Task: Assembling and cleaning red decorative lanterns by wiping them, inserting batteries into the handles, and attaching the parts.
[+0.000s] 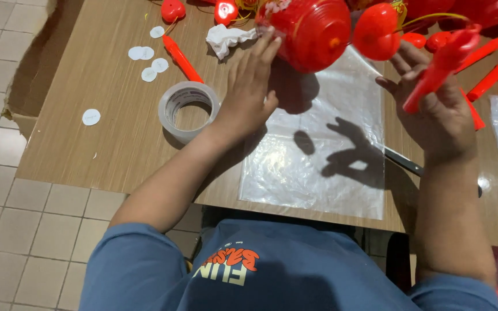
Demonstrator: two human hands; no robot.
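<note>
My left hand (249,86) is raised over the wooden table (105,115), fingers spread, fingertips touching the side of a round red plastic lantern (309,29) that hangs in the air. My right hand (436,106) grips a red plastic stick handle (439,69); a smaller red round cap (376,30) sits just left of the handle's top, with a yellow cord running across. A clear plastic bag (324,138) lies flat on the table below both hands.
A roll of clear tape (187,109) lies left of my left hand. White paper discs (148,63), a red stick (183,57), crumpled white paper (226,39) and more red parts (491,75) lie about. A dark tool handle (404,162) rests by the bag. Tiled floor lies left.
</note>
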